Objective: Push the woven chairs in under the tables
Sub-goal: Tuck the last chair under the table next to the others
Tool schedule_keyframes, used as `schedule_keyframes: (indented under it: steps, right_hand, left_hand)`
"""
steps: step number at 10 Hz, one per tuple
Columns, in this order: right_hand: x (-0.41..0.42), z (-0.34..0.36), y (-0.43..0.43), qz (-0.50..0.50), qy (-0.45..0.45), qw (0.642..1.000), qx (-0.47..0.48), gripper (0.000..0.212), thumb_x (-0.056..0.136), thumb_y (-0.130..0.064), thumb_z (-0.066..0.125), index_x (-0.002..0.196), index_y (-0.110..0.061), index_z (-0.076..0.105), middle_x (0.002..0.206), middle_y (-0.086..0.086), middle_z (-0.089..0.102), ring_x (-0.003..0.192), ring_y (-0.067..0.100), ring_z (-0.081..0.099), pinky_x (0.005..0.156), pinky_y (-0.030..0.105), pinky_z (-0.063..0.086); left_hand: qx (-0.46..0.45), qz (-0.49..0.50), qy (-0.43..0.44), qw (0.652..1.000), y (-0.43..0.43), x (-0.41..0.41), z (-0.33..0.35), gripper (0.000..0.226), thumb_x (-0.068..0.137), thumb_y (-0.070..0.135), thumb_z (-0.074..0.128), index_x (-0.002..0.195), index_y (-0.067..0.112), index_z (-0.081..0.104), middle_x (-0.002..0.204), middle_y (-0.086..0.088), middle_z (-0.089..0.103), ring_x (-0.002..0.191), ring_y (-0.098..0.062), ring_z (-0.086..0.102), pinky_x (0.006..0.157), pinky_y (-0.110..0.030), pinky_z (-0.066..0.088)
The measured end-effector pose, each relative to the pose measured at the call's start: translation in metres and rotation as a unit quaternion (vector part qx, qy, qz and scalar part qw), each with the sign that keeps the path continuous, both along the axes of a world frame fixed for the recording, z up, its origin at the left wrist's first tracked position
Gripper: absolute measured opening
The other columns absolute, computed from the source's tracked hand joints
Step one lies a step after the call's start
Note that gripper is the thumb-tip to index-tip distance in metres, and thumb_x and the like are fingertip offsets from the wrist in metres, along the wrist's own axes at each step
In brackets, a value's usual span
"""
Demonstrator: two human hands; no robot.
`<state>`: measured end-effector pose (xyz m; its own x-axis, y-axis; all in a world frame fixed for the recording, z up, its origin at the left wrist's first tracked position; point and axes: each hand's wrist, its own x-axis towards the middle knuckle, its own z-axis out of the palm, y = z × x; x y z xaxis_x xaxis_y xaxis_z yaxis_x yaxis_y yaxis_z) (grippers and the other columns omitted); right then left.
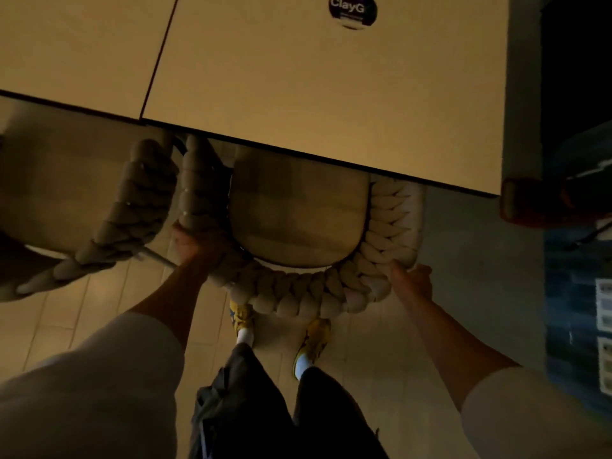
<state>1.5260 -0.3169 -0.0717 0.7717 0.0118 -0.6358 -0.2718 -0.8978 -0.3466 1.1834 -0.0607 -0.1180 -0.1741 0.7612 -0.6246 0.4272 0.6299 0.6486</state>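
Observation:
A woven chair (299, 286) with a thick braided beige back and a padded seat cushion stands right below me. Its front part is hidden under the edge of the pale table (324, 94). My left hand (193, 243) grips the braided back at its left side. My right hand (412, 281) grips the back at its right side. A second woven chair (132, 213) stands close to the left, its back almost touching the first chair, and its seat partly under the neighbouring table (76, 51).
A round dark sticker (352, 9) lies on the table top. At the right stand a stack of blue packs (576, 319) and a dark rounded object with a reddish edge (530, 203). My feet in yellow shoes (313, 342) stand on the tiled floor behind the chair.

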Motion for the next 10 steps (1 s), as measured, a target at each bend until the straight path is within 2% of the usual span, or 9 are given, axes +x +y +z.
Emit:
schedule_keyframes:
  steps: [2, 3, 4, 5, 6, 7, 8, 9, 10]
  right_hand:
    - [0.007, -0.023, 0.007, 0.007, 0.05, 0.999, 0.001, 0.071, 0.099, -0.042, 0.064, 0.151, -0.009, 0.03, 0.145, 0.022, 0.053, 0.121, 0.042, 0.06, 0.095, 0.058, 0.059]
    - [0.002, -0.031, 0.01, 0.006, 0.033, 0.999, -0.002, 0.075, 0.103, -0.035, 0.06, 0.159, -0.009, 0.017, 0.15, 0.026, 0.049, 0.126, 0.044, 0.057, 0.1, 0.055, 0.055]
    - [-0.001, -0.032, 0.008, -0.002, 0.035, 0.999, -0.002, 0.077, 0.104, -0.034, 0.06, 0.161, -0.007, 0.015, 0.151, 0.027, 0.048, 0.129, 0.044, 0.057, 0.101, 0.05, 0.054]
    - [-0.007, -0.029, 0.003, -0.015, 0.036, 0.999, -0.006, 0.072, 0.104, -0.03, 0.06, 0.158, -0.004, 0.02, 0.149, 0.028, 0.05, 0.127, 0.044, 0.057, 0.091, 0.045, 0.052]
    - [-0.018, -0.025, -0.003, -0.037, 0.044, 0.998, -0.008, 0.069, 0.103, -0.03, 0.062, 0.155, -0.006, 0.023, 0.146, 0.027, 0.052, 0.124, 0.044, 0.059, 0.094, 0.05, 0.056]
    - [-0.027, -0.025, -0.015, -0.062, 0.058, 0.996, -0.01, 0.08, 0.102, -0.031, 0.065, 0.161, -0.011, 0.015, 0.15, 0.025, 0.049, 0.127, 0.043, 0.057, 0.099, 0.054, 0.055]
    - [-0.034, -0.019, -0.022, -0.073, 0.066, 0.995, -0.013, 0.084, 0.101, -0.029, 0.066, 0.163, -0.013, 0.012, 0.152, 0.026, 0.047, 0.128, 0.044, 0.056, 0.101, 0.055, 0.055]
    - [-0.038, -0.021, -0.028, -0.072, 0.066, 0.995, -0.013, 0.08, 0.099, -0.029, 0.068, 0.159, -0.013, 0.018, 0.149, 0.027, 0.048, 0.125, 0.044, 0.058, 0.098, 0.057, 0.056]
    - [-0.042, -0.018, -0.03, -0.073, 0.07, 0.995, -0.019, 0.085, 0.099, -0.029, 0.069, 0.162, -0.012, 0.014, 0.15, 0.026, 0.048, 0.126, 0.044, 0.057, 0.099, 0.058, 0.056]
  left_hand:
    - [0.007, 0.009, -0.036, 0.999, -0.008, 0.007, 0.015, 0.13, 0.038, 0.077, 0.057, 0.154, 0.024, 0.03, 0.144, -0.007, 0.049, 0.125, -0.03, 0.053, 0.102, -0.051, 0.049]
    - [-0.018, 0.018, -0.056, 0.998, -0.008, 0.012, 0.023, 0.107, 0.069, 0.066, 0.067, 0.158, 0.021, 0.026, 0.146, -0.007, 0.046, 0.116, -0.026, 0.057, 0.091, -0.037, 0.056]
    - [-0.031, 0.028, -0.048, 0.998, -0.007, 0.005, 0.017, 0.07, 0.095, 0.049, 0.06, 0.154, 0.024, 0.034, 0.147, -0.009, 0.05, 0.123, -0.028, 0.057, 0.1, -0.042, 0.054]
    - [-0.056, -0.008, -0.033, 0.998, 0.0, -0.016, -0.022, 0.076, 0.087, 0.045, 0.074, 0.151, 0.027, 0.036, 0.148, -0.009, 0.053, 0.126, -0.028, 0.058, 0.099, -0.043, 0.054]
    - [-0.057, -0.034, -0.012, 0.998, -0.007, -0.009, 0.008, 0.083, 0.089, 0.035, 0.076, 0.156, 0.027, 0.029, 0.152, -0.008, 0.046, 0.134, -0.031, 0.052, 0.101, -0.046, 0.051]
    - [-0.046, -0.015, -0.041, 0.998, -0.02, -0.009, 0.026, 0.093, 0.076, 0.057, 0.072, 0.154, 0.031, 0.028, 0.147, -0.009, 0.044, 0.129, -0.033, 0.05, 0.1, -0.053, 0.05]
    - [-0.07, -0.068, -0.019, 0.995, -0.023, -0.03, -0.003, 0.13, 0.037, 0.076, 0.072, 0.151, 0.034, 0.026, 0.141, -0.007, 0.05, 0.121, -0.032, 0.057, 0.096, -0.056, 0.054]
    - [-0.12, -0.135, 0.063, 0.982, -0.016, -0.061, -0.07, 0.146, 0.029, 0.07, 0.09, 0.153, 0.035, 0.023, 0.142, -0.008, 0.056, 0.12, -0.034, 0.064, 0.093, -0.055, 0.058]
    - [-0.128, -0.144, 0.079, 0.978, -0.015, -0.082, -0.115, 0.145, 0.031, 0.069, 0.092, 0.152, 0.042, 0.018, 0.143, -0.006, 0.056, 0.117, -0.032, 0.066, 0.089, -0.053, 0.06]
